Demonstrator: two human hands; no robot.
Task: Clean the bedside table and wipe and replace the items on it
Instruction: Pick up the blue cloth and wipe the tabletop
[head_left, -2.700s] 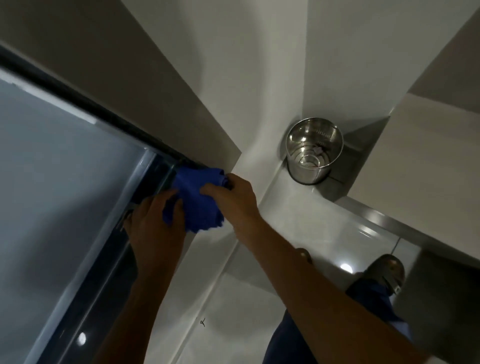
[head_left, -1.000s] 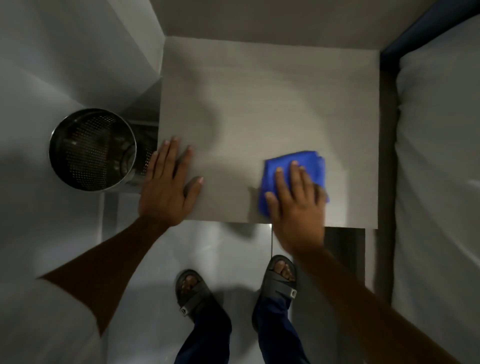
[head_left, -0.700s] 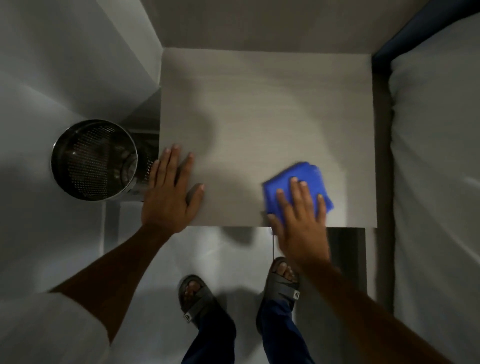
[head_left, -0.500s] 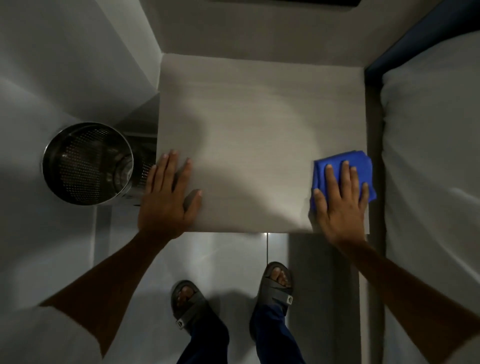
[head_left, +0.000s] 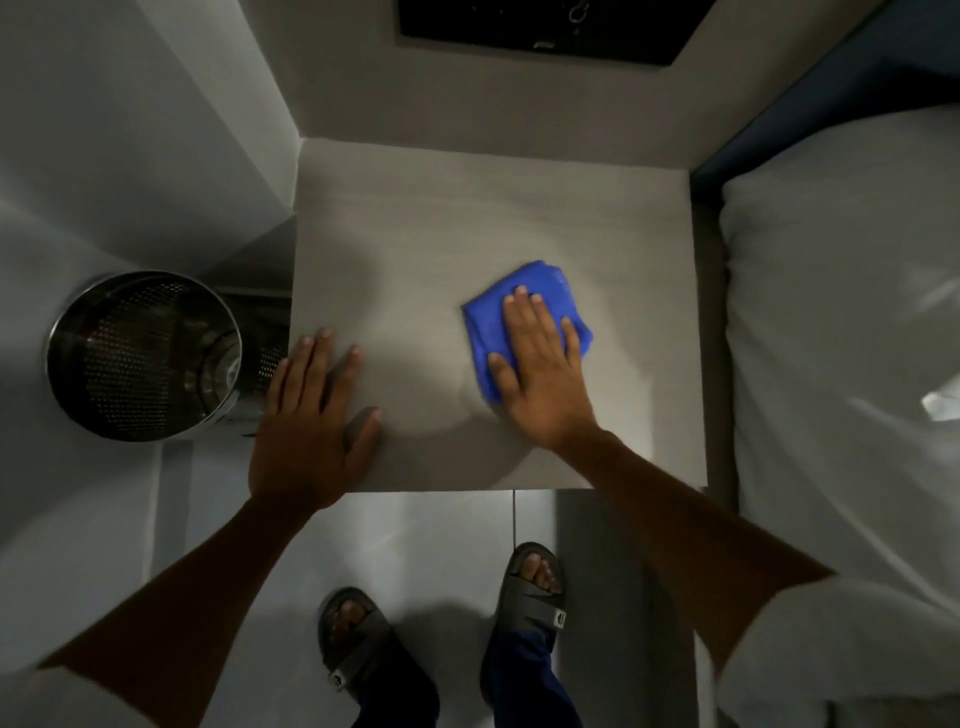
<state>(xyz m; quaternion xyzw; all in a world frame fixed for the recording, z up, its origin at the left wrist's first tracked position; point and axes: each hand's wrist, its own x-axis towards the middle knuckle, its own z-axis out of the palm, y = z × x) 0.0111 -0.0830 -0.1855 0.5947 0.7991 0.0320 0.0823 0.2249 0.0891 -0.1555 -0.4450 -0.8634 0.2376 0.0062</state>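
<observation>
- Surface: square pale-grey wood-grain bedside table top (head_left: 519, 208), seen from straight above, set in a corner; grey walls at the far and left sides.
- Room: white glossy tiled floor (head_left: 415, 535) in front of the table; white bed mattress with sheet (head_left: 841, 322) just beside the table's right edge, dark blue headboard strip (head_left: 810, 93) behind it; black framed panel (head_left: 540, 26) on the far wall.
- Round perforated stainless-steel waste bin (head_left: 140, 358) on the floor, just beside the table's left edge.
- Counts: 1 table, 1 bin, 1 cloth, 2 hands, 2 grey sandals (head_left: 358, 654).
- Folded bright blue microfibre cloth (head_left: 485, 317) lies flat right of table centre.
- Right hand (head_left: 540, 374): palm down, fingers extended flat, pressing on the cloth; not curled round it.
- Left hand (head_left: 306, 431): flat, fingers spread, on the table's near-left corner; holds nothing.
</observation>
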